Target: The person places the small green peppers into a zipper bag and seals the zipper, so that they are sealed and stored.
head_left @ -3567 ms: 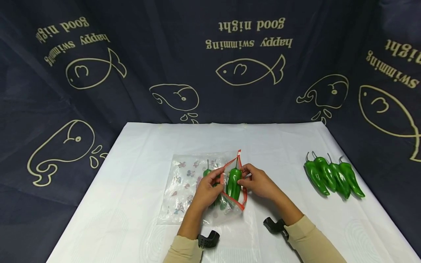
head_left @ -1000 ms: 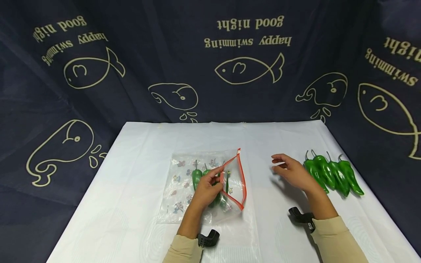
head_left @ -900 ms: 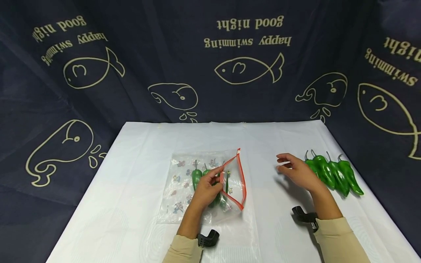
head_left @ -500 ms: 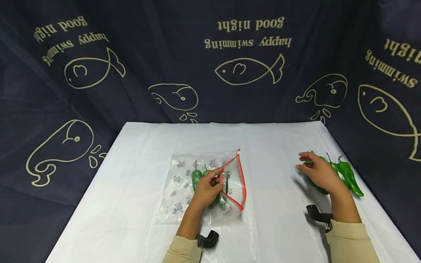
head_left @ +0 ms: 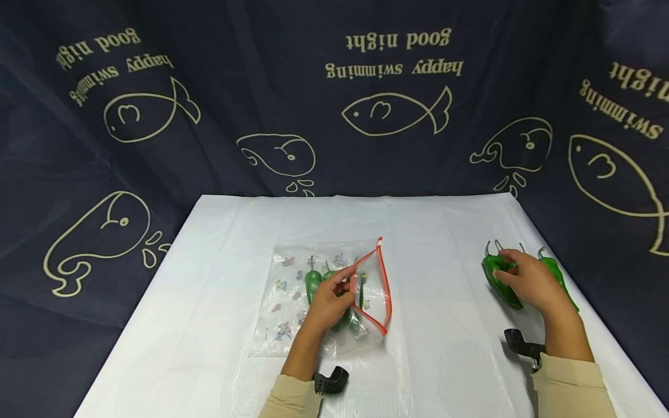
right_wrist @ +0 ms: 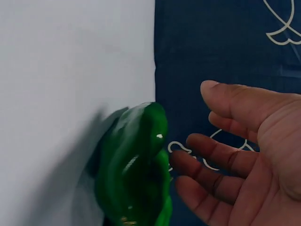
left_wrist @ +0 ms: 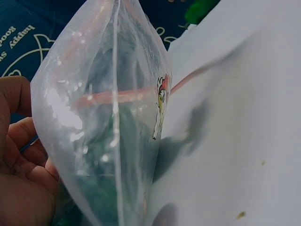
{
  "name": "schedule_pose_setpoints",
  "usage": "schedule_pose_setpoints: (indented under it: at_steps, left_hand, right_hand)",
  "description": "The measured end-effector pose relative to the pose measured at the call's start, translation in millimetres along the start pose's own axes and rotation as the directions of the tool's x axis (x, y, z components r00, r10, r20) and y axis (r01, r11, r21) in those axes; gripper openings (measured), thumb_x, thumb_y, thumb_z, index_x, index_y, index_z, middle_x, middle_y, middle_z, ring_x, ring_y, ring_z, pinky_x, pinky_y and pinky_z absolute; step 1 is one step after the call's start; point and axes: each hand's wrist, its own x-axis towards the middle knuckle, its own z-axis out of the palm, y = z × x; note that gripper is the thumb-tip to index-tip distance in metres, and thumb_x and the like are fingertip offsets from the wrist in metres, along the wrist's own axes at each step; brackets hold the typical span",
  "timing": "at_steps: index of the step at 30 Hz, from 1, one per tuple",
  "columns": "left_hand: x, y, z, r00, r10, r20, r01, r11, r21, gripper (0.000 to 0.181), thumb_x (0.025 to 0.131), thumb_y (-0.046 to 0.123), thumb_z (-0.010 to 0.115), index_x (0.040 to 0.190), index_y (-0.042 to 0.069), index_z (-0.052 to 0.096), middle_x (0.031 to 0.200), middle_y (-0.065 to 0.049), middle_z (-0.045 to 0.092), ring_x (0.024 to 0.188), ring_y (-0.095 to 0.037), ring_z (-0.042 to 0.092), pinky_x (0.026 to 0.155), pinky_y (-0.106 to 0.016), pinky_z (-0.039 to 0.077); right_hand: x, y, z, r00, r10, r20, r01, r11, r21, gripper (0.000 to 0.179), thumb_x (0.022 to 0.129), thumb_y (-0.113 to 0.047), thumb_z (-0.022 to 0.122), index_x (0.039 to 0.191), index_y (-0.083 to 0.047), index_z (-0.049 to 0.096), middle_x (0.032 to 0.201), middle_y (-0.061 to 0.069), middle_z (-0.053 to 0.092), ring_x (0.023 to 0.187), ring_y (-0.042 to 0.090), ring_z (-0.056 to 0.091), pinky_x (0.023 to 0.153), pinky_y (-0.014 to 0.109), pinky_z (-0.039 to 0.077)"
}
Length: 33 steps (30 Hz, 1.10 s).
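My left hand (head_left: 328, 299) pinches the upper lip of a clear zip bag (head_left: 286, 343) with a red seal and small printed figures. The bag lies on its side with its mouth spread towards the right; its clear side (left_wrist: 136, 155) bulges in the left wrist view. Inside it are several green peppers (head_left: 313, 283), partly covered by that hand. At the table's right, my right hand (head_left: 535, 281) reaches over a row of green peppers (head_left: 499, 281) and hides the middle ones. The right wrist view has loosely bent fingers (right_wrist: 216, 179) beside a glossy pepper (right_wrist: 131, 174), gripping nothing.
A white cloth covers the table (head_left: 444, 226). Behind it hangs a dark blue curtain (head_left: 313, 69) with fish and whale drawings. A black wrist camera (head_left: 331, 380) sits at the left wrist, another camera (head_left: 522, 343) at the right.
Earlier, my right hand put a pepper in at the bag's mouth; it then let go and moved right to the pepper row. My left hand has stayed on the bag's lip.
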Motion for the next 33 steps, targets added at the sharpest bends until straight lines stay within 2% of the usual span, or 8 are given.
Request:
schedule_pose_setpoints:
  at_steps: [4, 9, 19, 26, 29, 33]
  left_hand:
    - [0.3, -0.5, 0.8, 1.000, 0.002, 0.000, -0.002, 1.000, 0.003, 0.059, 0.080, -0.014, 0.052, 0.139, -0.008, 0.051, 0.134, -0.033, 0.049, 0.108, -0.050, 0.056, 0.067, -0.019, 0.047]
    - [-1.4, 1.2, 0.7, 1.000, -0.001, -0.007, 0.001, 1.000, 0.007, 0.059, 0.080, -0.015, 0.052, 0.139, -0.007, 0.052, 0.131, -0.032, 0.051, 0.107, -0.048, 0.056, 0.066, -0.019, 0.047]
    - [-2.5, 2.1, 1.9, 1.000, 0.001, -0.005, -0.001, 1.000, -0.006, 0.058, 0.080, -0.016, 0.052, 0.138, -0.010, 0.051, 0.128, -0.031, 0.053, 0.106, -0.049, 0.056, 0.066, -0.018, 0.047]
    - [-3.1, 3.1, 1.9, 1.000, -0.010, -0.004, 0.010, 1.000, 0.000, 0.058, 0.081, -0.015, 0.053, 0.138, -0.010, 0.051, 0.130, -0.033, 0.051, 0.106, -0.048, 0.056, 0.066, -0.018, 0.047]
    - [-0.5, -3.4, 1.2, 1.000, -0.003, -0.002, 0.003, 1.000, 0.009, 0.058, 0.081, -0.016, 0.053, 0.138, -0.010, 0.051, 0.131, -0.034, 0.050, 0.106, -0.047, 0.056, 0.065, -0.018, 0.047]
    - [6.6, -20.1, -0.8, 1.000, -0.003, -0.013, 0.003, 1.000, 0.018, 0.060, 0.081, -0.016, 0.052, 0.140, -0.008, 0.050, 0.133, -0.031, 0.051, 0.106, -0.043, 0.057, 0.064, -0.019, 0.047]
  right_hand:
    - [0.0, 2.3, 3.9, 1.000, -0.014, -0.014, 0.013, 0.999, -0.053, 0.056, 0.091, -0.017, 0.068, 0.134, 0.012, 0.048, 0.126, 0.039, 0.052, 0.100, 0.051, 0.058, 0.074, 0.055, 0.051]
    - [3.7, 2.4, 11.3, 0.999, -0.028, -0.037, 0.025, 0.997, -0.074, 0.053, 0.089, -0.012, 0.070, 0.130, 0.013, 0.050, 0.122, 0.039, 0.054, 0.107, 0.055, 0.053, 0.083, 0.063, 0.045]
    - [5.3, 1.6, 18.5, 0.999, 0.025, -0.032, -0.027, 0.996, -0.083, 0.058, 0.089, -0.013, 0.070, 0.135, 0.013, 0.046, 0.124, 0.041, 0.051, 0.112, 0.057, 0.048, 0.087, 0.067, 0.041]
    - [6.6, 3.1, 23.4, 0.999, 0.030, -0.041, -0.034, 0.995, -0.089, 0.060, 0.088, -0.013, 0.070, 0.136, 0.012, 0.044, 0.131, 0.044, 0.044, 0.118, 0.061, 0.042, 0.092, 0.070, 0.037]
    - [7.5, 3.3, 25.2, 0.999, 0.026, -0.038, -0.030, 0.996, -0.089, 0.062, 0.088, -0.013, 0.070, 0.137, 0.013, 0.042, 0.131, 0.044, 0.043, 0.118, 0.061, 0.041, 0.091, 0.070, 0.037]
    - [10.5, 1.9, 25.3, 0.999, 0.018, -0.036, -0.021, 0.995, -0.098, 0.065, 0.088, -0.014, 0.070, 0.138, 0.014, 0.040, 0.131, 0.044, 0.042, 0.116, 0.061, 0.043, 0.090, 0.069, 0.038]
